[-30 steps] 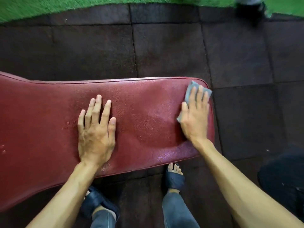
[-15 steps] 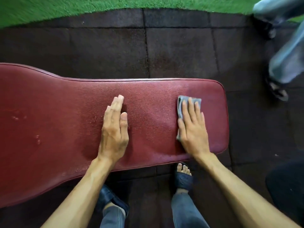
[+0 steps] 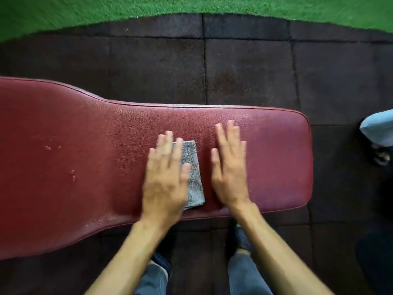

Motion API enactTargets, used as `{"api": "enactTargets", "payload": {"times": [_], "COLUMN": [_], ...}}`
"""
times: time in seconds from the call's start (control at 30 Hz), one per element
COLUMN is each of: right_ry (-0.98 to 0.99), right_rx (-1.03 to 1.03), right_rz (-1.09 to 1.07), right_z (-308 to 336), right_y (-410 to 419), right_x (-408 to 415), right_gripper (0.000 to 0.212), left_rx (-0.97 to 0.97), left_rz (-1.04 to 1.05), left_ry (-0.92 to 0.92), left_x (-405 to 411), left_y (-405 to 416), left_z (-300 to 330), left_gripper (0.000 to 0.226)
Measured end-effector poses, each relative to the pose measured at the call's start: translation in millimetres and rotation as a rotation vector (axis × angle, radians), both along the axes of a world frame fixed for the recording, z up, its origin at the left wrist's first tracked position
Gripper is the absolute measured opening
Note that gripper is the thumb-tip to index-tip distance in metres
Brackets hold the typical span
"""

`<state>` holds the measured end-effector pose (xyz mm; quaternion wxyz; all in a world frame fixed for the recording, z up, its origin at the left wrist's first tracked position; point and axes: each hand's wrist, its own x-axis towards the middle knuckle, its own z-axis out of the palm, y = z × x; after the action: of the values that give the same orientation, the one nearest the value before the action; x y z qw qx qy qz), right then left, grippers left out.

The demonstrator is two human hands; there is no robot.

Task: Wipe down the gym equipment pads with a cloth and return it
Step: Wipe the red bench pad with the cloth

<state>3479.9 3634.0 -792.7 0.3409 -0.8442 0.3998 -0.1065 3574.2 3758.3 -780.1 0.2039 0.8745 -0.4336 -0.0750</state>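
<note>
Cloth: grey cloth (image 3: 192, 175), folded into a narrow strip, lies flat on the pad at mid-frame, a little below centre. Its left part is under my hand; the right edge and lower corner show.

Left hand: my left hand (image 3: 167, 177) rests palm-down on the cloth, fingers straight and loosely spread, pointing to the top of the frame. It presses the cloth flat, nothing curled round it. Outline is blurred.

Right hand: my right hand (image 3: 230, 167) lies flat and wide on bare vinyl just right of the cloth, a thin strip of pad showing between them. It holds nothing.

Pad: long red bench pad (image 3: 85, 167) runs across the frame, broad at the left, narrower toward the rounded right end. Faint sheen and fine droplets near the upper right edge and along the lower edge; a few scuffs or nicks at the left.

Step in hand: I judge this mid-wipe, with the cloth under the left palm at the neck of the pad. The wide left section looks dull and likely not yet done.

Next move: calls for steady downward pressure and a sweep leftward across the broad part, keeping the fold from bunching. The return of the cloth comes later.

Surroundings: dark rubber floor tiles (image 3: 255, 71) around the bench, green turf (image 3: 85, 13) along the top. Another person's foot (image 3: 380, 154) at the right edge.
</note>
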Motion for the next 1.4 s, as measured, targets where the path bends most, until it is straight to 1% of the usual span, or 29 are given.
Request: {"api": "enactTargets", "payload": {"times": [0.07, 0.13, 0.2, 0.27, 0.37, 0.4, 0.47, 0.53, 0.6, 0.63, 0.7, 0.73, 0.77, 0.87, 0.9, 0.97, 1.03, 1.1, 1.13, 1.2, 1.23, 1.3, 1.37, 1.4], "right_ry": [0.198, 0.281, 0.289, 0.295, 0.291, 0.290, 0.296, 0.312, 0.316, 0.317, 0.323, 0.327, 0.329, 0.338, 0.338, 0.343, 0.361, 0.375, 0.381, 0.385, 0.385, 0.371, 0.353, 0.338], "right_rx": [-0.144, -0.208, -0.240, -0.247, -0.244, -0.237, -0.245, -0.248, -0.245, -0.253, -0.257, -0.247, -0.232, -0.211, -0.207, -0.203, -0.191, -0.195, -0.207, -0.233, -0.238, -0.232, -0.252, -0.269], "right_rz": [0.000, 0.014, 0.014, 0.017, 0.034, 0.034, 0.026, 0.010, 0.013, 0.023, 0.030, 0.023, 0.017, -0.013, -0.032, -0.087, -0.121, -0.103, -0.085, -0.064, -0.065, -0.057, 0.019, 0.068], "right_z": [-15.2, -24.7, -25.9, -25.9, -24.8, -24.5, -24.6, -25.1, -25.1, -25.1, -24.0, -23.3, -22.4, -18.6, -17.5, -16.0, -14.2, -13.8, -14.1, -15.8, -15.9, -16.0, -13.8, -12.2], "right_y": [-18.3, -18.1, -16.1, -16.3, -17.4, -16.3, -14.9, -15.6, -13.0, -10.9, -7.4, -6.2, -5.1, -1.8, 0.9, 9.6, 18.8, 24.4, 24.5, 22.6, 21.5, 22.2, 28.7, 34.2], "right_x": [-7.5, -9.3, -7.0, -8.1, -8.8, -8.4, -8.1, -8.1, -6.7, -5.6, -3.2, -1.9, -0.7, 3.8, 6.3, 14.2, 21.4, 24.2, 23.6, 20.3, 19.1, 22.8, 35.5, 44.7], "right_gripper": [0.055, 0.056, 0.057, 0.057, 0.056, 0.056, 0.056, 0.057, 0.058, 0.058, 0.058, 0.058, 0.057, 0.057, 0.057, 0.057, 0.057, 0.058, 0.058, 0.058, 0.059, 0.059, 0.058, 0.057], "left_rx": [0.150, 0.211, 0.205, 0.210, 0.262, 0.279, 0.321, 0.376, 0.362, 0.318, 0.267, 0.273, 0.288, 0.322, 0.323, 0.340, 0.363, 0.311, 0.264, 0.239, 0.262, 0.317, 0.327, 0.325], "left_rz": [0.028, 0.061, -0.020, -0.084, 0.019, 0.054, 0.082, -0.023, -0.118, -0.151, -0.218, -0.211, -0.160, 0.047, 0.092, 0.120, -0.002, -0.147, -0.217, -0.295, -0.269, -0.097, 0.070, 0.110], "left_ry": [-0.107, -0.157, -0.185, -0.196, -0.194, -0.175, -0.190, -0.222, -0.178, -0.147, -0.151, -0.181, -0.195, -0.180, -0.173, -0.194, -0.201, -0.140, -0.124, -0.144, -0.175, -0.218, -0.196, -0.201], "left_x": [-23.1, -27.2, -4.8, 36.7, 92.2, 94.1, 59.2, 0.6, -27.2, -21.9, 15.3, 42.9, 73.4, 132.1, 133.1, 98.3, 42.4, 12.9, 16.4, 54.8, 85.6, 146.3, 169.6, 159.4], "left_y": [-19.9, -36.9, -53.5, -64.3, -45.6, -28.6, 9.2, 31.7, 22.8, 6.1, -31.4, -44.5, -48.0, -5.8, 18.8, 61.6, 77.6, 55.0, 31.9, -12.9, -26.4, -16.8, 32.3, 60.9], "left_z": [-14.8, -24.9, -27.2, -22.9, -14.7, -10.2, -6.4, -8.8, -13.1, -15.0, -16.7, -15.5, -13.5, -4.4, -0.4, 1.6, -2.0, -5.7, -6.4, -6.7, -5.3, -3.7, 3.1, 5.9], "left_gripper": [0.059, 0.062, 0.061, 0.060, 0.061, 0.062, 0.063, 0.065, 0.065, 0.064, 0.061, 0.059, 0.059, 0.060, 0.060, 0.062, 0.064, 0.064, 0.062, 0.058, 0.058, 0.059, 0.059, 0.059]}}
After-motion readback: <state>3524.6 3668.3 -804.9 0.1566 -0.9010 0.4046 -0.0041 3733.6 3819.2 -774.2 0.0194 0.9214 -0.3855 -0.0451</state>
